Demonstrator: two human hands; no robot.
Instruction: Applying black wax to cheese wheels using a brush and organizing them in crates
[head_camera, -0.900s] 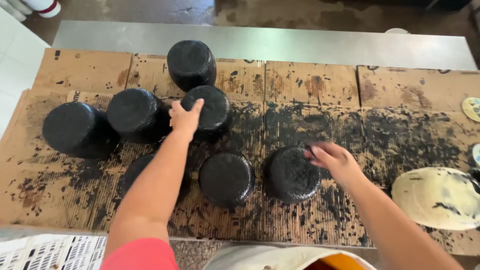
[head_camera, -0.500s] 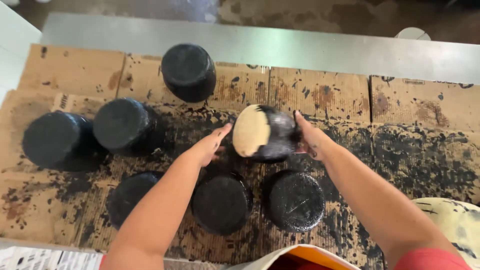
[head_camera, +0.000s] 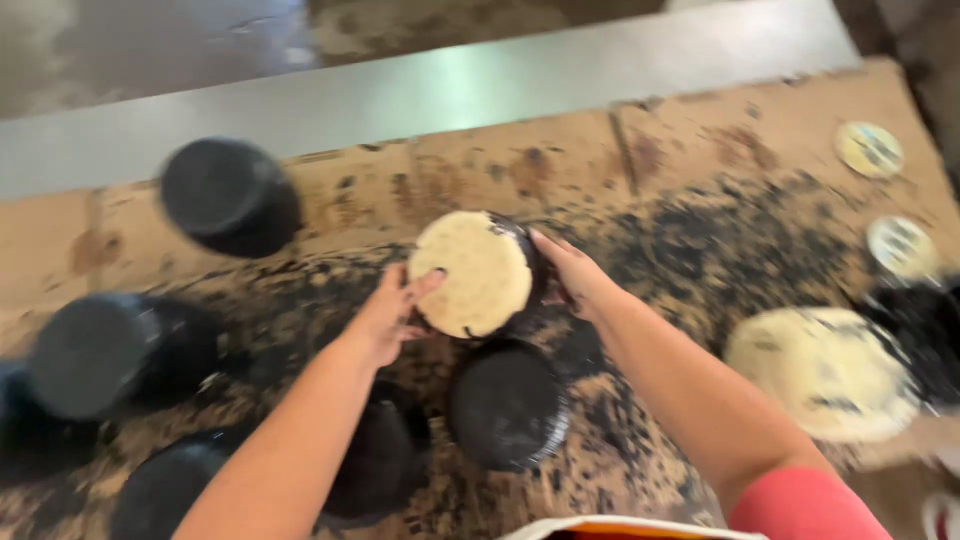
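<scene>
Both hands' grip (head_camera: 385, 315) (head_camera: 572, 272) around tilted black round (head_camera: 475, 272) (pale underside up)

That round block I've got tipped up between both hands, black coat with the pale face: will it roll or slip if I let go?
The round block, on edge between left hand and right hand, would probably roll or topple. It looks stiff. Its black coating may smear, as the stained cardboard suggests.

You hold a round wheel (head_camera: 476, 272) tipped up on its edge, its pale cream underside facing you and its sides coated black. It sits between your left hand (head_camera: 385, 318) and right hand (head_camera: 572, 275), above the paint-spattered surface (head_camera: 700, 220).
</scene>
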